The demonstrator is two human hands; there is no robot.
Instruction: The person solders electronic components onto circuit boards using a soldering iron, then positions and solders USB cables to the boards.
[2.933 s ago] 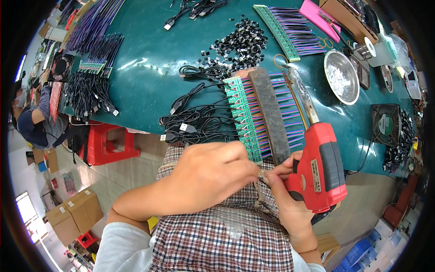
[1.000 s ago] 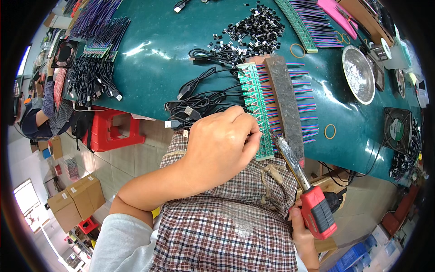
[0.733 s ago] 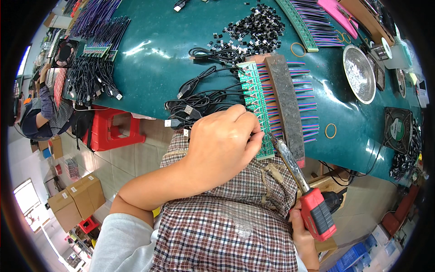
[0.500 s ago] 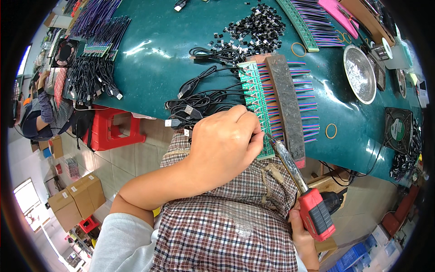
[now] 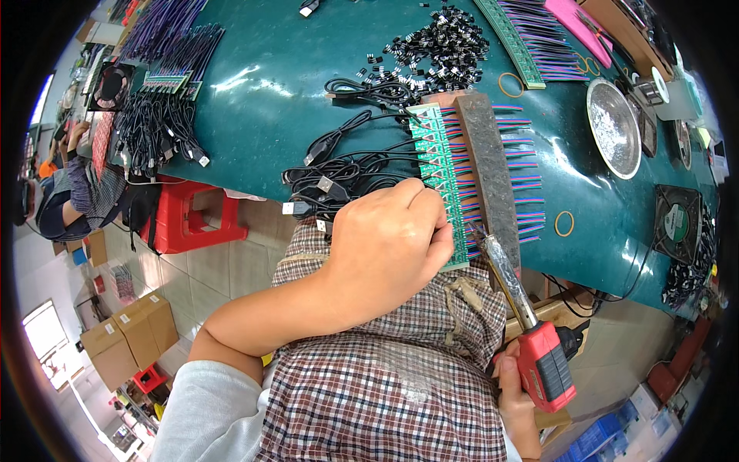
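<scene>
My left hand [image 5: 392, 235] is closed in a pinch over the near part of a green circuit board strip [image 5: 437, 158]; whatever its fingers grip is hidden. In my right hand [image 5: 509, 381] is a soldering iron [image 5: 545, 362] with a red and black handle. Its metal tip points up and left, over the thin wires just right of the board. Black USB cables [image 5: 339, 173] run out from the board's left side. Coloured wires [image 5: 526, 182] leave on the right, under a long dark bar [image 5: 493, 169] lying across them.
A pile of small black-and-white parts [image 5: 443, 50] lies beyond the board. To the right are a metal dish [image 5: 613, 127], a solder spool [image 5: 652, 88] and a black fan [image 5: 677, 222]. More wired boards [image 5: 165, 81] sit at left, near a red stool [image 5: 196, 215] and another person [image 5: 85, 192].
The soldering iron has shifted a little to the right, its tip drawing away from the board's edge. My left hand keeps its pinch in nearly the same place.
</scene>
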